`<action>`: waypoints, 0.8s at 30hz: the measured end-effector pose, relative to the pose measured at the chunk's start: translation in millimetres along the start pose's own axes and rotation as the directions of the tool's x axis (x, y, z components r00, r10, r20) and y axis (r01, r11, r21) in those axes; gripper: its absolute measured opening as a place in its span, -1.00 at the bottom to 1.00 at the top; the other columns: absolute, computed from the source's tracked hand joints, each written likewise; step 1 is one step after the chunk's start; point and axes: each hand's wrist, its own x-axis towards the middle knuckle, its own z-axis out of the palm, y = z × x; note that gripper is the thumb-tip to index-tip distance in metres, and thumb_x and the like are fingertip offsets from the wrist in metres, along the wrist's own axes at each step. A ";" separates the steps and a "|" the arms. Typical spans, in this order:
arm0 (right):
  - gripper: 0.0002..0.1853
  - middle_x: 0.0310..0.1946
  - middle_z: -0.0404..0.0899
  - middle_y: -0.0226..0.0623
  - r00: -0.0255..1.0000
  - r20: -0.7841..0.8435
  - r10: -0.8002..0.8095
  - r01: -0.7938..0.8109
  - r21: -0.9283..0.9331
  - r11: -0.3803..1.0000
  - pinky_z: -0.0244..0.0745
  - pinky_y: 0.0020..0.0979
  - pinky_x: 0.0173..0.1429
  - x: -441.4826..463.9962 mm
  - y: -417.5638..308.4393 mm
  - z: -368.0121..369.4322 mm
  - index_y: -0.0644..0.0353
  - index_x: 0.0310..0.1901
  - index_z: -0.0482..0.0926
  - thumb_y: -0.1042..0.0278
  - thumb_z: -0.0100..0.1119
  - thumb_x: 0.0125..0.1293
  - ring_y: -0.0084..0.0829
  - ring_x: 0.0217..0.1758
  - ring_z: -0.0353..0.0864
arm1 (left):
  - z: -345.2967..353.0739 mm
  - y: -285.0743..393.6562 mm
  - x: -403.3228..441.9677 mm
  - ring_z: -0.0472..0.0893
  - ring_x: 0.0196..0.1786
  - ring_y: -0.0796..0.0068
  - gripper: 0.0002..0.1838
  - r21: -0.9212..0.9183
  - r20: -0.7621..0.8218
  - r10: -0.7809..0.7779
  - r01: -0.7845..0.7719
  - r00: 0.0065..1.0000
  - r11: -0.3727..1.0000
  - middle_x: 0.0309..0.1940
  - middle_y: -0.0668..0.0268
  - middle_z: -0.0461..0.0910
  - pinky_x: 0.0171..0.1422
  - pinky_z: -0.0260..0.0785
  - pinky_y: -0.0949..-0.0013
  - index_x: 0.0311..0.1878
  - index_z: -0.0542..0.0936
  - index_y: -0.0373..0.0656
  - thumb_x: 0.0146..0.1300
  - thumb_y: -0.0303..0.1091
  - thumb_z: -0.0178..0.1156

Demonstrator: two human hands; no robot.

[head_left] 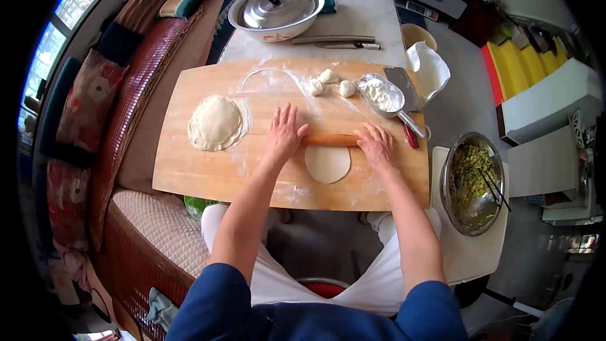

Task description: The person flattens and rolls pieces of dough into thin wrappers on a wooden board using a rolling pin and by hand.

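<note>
Partly unseen beneath hands, rolling pin along far edge of dough round

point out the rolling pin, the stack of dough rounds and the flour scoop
Rolling pin (331, 140), head view: middle of its wooden barrel.
Stack of dough rounds (214, 122), head view: middle of the top round.
Flour scoop (411, 124), head view: its metal handle.

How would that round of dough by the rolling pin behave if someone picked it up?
The dough round looks thin and flat, so it would probably droop or fold if lifted by one edge. Being so thin, it is likely fairly light. White dusting on the wooden board suggests it may not stick much.
</note>
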 end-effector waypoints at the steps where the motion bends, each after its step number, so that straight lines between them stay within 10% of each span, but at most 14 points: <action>1: -0.66 0.35 0.45 -0.44 1.000 0.020 0.000 0.000 0.001 1.000 0.07 -0.03 0.55 -9.8 2.7 0.2 -0.20 0.12 0.64 0.17 0.30 0.31 -0.22 0.48 0.29 | -1.3 2.3 -9.4 0.09 0.62 -0.03 -0.27 0.042 0.048 0.033 -0.035 0.998 0.999 0.59 0.18 0.15 0.61 0.05 0.00 0.51 0.27 -0.11 0.42 0.09 0.11; 6: -0.63 0.36 0.45 -0.49 0.992 0.101 -0.075 0.072 0.030 0.997 0.01 0.08 0.58 -80.8 0.2 -25.6 -0.19 0.11 0.64 0.15 0.36 0.26 -0.19 0.50 0.29 | -41.6 26.9 -146.4 0.12 0.61 -0.04 -0.12 -0.061 0.254 0.409 -0.408 0.876 0.911 0.58 0.23 0.18 0.63 -0.01 -0.16 0.54 0.28 0.00 0.20 0.11 0.32; 13: -0.67 0.37 0.46 -0.44 0.993 0.090 -0.074 0.069 0.056 0.996 0.02 0.10 0.59 1.5 -0.6 -2.3 -0.20 0.08 0.67 0.13 0.34 0.27 -0.15 0.52 0.27 | -10.3 -12.3 -35.7 0.08 0.60 -0.10 -0.31 -0.056 -0.035 0.038 -0.040 0.999 0.998 0.59 0.14 0.13 0.63 0.01 -0.05 0.50 0.30 -0.09 0.42 0.03 0.15; 20: -0.62 0.38 0.45 -0.46 0.987 0.131 -0.091 0.083 0.067 0.994 0.03 0.12 0.58 -73.2 11.1 -26.5 -0.25 0.12 0.67 0.13 0.37 0.24 -0.15 0.52 0.26 | -32.0 37.4 -145.6 0.13 0.60 -0.06 -0.11 -0.056 0.235 0.325 -0.321 0.916 0.945 0.58 0.18 0.16 0.62 0.00 -0.13 0.55 0.25 -0.01 0.20 0.07 0.34; 24: -0.62 0.39 0.44 -0.48 0.977 0.086 -0.196 0.192 0.052 0.980 0.02 0.15 0.57 -55.3 -7.6 -35.3 -0.25 0.11 0.67 0.14 0.37 0.23 -0.15 0.52 0.27 | -22.7 19.8 -139.4 0.08 0.62 -0.07 -0.13 -0.027 0.145 0.201 -0.199 0.969 0.980 0.59 0.19 0.15 0.63 -0.05 -0.17 0.55 0.26 -0.01 0.23 0.09 0.31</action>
